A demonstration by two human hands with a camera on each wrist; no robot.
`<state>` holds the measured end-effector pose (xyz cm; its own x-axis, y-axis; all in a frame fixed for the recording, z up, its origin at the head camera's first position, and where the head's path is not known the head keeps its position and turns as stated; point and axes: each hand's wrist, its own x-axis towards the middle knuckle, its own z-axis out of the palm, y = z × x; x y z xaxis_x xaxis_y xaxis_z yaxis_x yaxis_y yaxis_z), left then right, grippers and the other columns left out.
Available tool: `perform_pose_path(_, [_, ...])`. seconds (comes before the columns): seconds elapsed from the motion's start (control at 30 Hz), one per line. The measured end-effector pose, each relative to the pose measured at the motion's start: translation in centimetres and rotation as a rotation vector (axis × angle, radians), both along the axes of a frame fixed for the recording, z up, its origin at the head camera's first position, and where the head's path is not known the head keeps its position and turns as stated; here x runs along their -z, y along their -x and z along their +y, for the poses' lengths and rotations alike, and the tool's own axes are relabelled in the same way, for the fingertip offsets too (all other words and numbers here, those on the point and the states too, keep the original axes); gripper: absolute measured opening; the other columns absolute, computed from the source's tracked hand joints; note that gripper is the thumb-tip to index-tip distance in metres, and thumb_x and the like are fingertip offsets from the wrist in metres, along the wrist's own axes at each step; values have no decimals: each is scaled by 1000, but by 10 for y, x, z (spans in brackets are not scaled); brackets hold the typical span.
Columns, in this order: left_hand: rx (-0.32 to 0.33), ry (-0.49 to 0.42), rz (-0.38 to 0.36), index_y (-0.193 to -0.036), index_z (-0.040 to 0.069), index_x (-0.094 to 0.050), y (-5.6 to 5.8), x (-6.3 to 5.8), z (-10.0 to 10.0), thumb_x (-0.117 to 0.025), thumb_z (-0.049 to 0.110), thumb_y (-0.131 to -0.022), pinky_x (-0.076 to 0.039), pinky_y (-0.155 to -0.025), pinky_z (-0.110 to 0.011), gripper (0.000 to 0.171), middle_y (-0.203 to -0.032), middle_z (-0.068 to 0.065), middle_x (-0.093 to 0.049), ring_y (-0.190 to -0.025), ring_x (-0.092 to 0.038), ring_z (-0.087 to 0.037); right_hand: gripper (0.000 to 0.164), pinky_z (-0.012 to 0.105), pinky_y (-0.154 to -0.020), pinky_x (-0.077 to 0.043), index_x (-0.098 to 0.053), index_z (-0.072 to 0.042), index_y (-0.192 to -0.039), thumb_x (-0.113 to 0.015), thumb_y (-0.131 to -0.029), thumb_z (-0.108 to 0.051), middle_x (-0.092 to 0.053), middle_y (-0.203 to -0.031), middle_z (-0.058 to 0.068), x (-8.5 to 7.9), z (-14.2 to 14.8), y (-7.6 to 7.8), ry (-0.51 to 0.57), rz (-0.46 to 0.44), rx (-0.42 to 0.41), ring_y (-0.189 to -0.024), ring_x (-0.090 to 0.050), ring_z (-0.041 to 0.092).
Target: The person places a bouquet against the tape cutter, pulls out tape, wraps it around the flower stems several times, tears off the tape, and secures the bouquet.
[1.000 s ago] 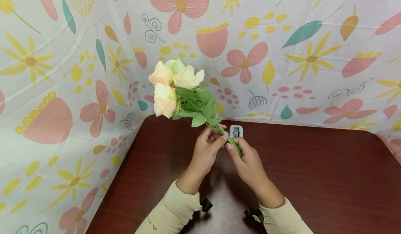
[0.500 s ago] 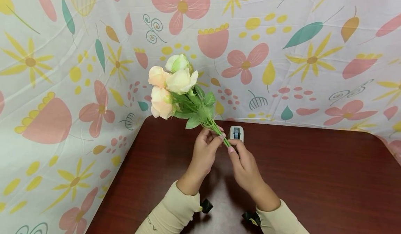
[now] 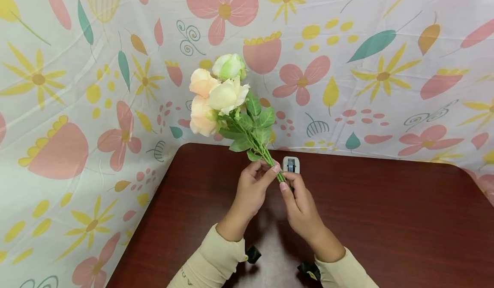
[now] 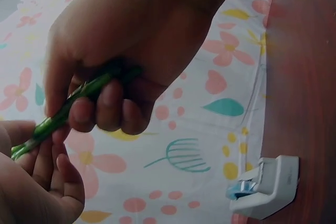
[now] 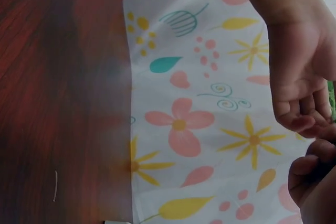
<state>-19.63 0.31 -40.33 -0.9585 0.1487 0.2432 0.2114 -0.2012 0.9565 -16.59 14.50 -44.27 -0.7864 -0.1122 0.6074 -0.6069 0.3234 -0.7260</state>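
A bunch of pale peach, cream and greenish-white roses [image 3: 227,95] with green leaves leans up and left above the table in the head view. My left hand [image 3: 251,191] pinches its green stems [image 3: 275,164] below the leaves, thumb across the front. Just below, my right hand [image 3: 306,213] grips the lower part of the stems between thumb and fingers. Close up in the left wrist view, both hands are on the gathered stems [image 4: 79,98]. In the right wrist view the hands mostly hide the stems, and the blooms are out of frame.
A white tape dispenser [image 3: 291,165] stands on the dark red-brown table [image 3: 386,211], just behind the hands. A flower-printed cloth [image 3: 347,86] hangs along the table's back and left sides. Black straps [image 3: 252,254] hang near the sleeve cuffs.
The roses have turned in the hands and now stand a little more upright, with the blooms higher and more spread. My right hand has shifted slightly left; the left hand has stayed nearly still.
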Motion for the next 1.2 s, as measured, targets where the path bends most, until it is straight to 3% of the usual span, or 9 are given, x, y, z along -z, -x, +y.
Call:
perform_pose_path(0.13, [25,35,34,-107,-6,-68,1,-1,-6,-65,12,-98,-53,-83,-23,20,-109,-18,-70,-93,-65,-6,25,21,-70,-45,-52,-3,-126,-49,-102,4,-56,-96,1,-3,2,2,36,-48,-25,-85,-52,5])
perform_pose_path(0.3, [94,123,80,-119,0,-67,1,-1,-9,-66,12,-98,-55,-92,-26,24,-115,-24,-67,-103,-67,-8,29,18,-91,-46,-53,3,-129,-48,-101,6,-58,-119,14,-11,11,7,131,-40,-38,-109,-55,9])
perform_pose_path(0.4, [184,154,70,-127,2,-65,1,0,-10,-65,12,-99,-56,-93,-30,30,-123,-23,-65,-108,-69,-20,33,18,-97,-45,-52,3,-135,-47,-102,5,-58,-126,17,-16,20,10,163,-36,-38,-115,-57,12])
perform_pose_path(0.53, [282,191,61,-127,1,-65,1,2,-9,-63,9,-99,-59,-86,-33,29,-122,-25,-63,-98,-71,-36,38,18,-102,-42,-51,-5,-143,-43,-106,-2,-61,-132,8,-21,31,10,176,-87,-39,-122,-58,13])
perform_pose_path(0.7, [377,283,73,-119,2,-68,3,2,-9,-63,11,-100,-59,-83,-30,21,-119,-22,-65,-87,-75,-19,39,16,-99,-44,-50,-6,-145,-45,-107,-5,-63,-125,-10,-27,38,9,182,-164,-13,-116,-60,6])
perform_pose_path(0.8, [430,355,97,-113,3,-68,3,3,-9,-62,13,-101,-56,-88,-27,16,-111,-20,-67,-85,-74,-8,37,16,-95,-47,-53,-4,-142,-48,-105,-5,-66,-119,-12,-29,40,8,222,-208,-6,-110,-62,4])
perform_pose_path(0.93, [480,384,103,-103,1,-66,2,4,-8,-62,13,-101,-55,-86,-24,12,-98,-21,-69,-81,-73,-7,25,18,-88,-50,-59,-4,-128,-50,-105,-6,-70,-109,-10,-31,41,7,317,-264,-20,-102,-64,4])
perform_pose_path(1.03, [489,358,73,-106,-1,-67,2,5,-5,-64,10,-99,-57,-77,-24,14,-93,-24,-70,-76,-72,-10,21,18,-85,-51,-59,-7,-123,-52,-104,-5,-72,-105,-10,-31,42,7,400,-292,-19,-99,-65,2])
perform_pose_path(1.2, [472,349,7,-121,-1,-66,2,6,-3,-68,9,-97,-58,-76,-25,26,-100,-25,-71,-78,-71,-8,40,21,-88,-54,-51,-8,-140,-54,-101,1,-71,-117,-7,-33,45,9,519,-301,-41,-107,-67,4])
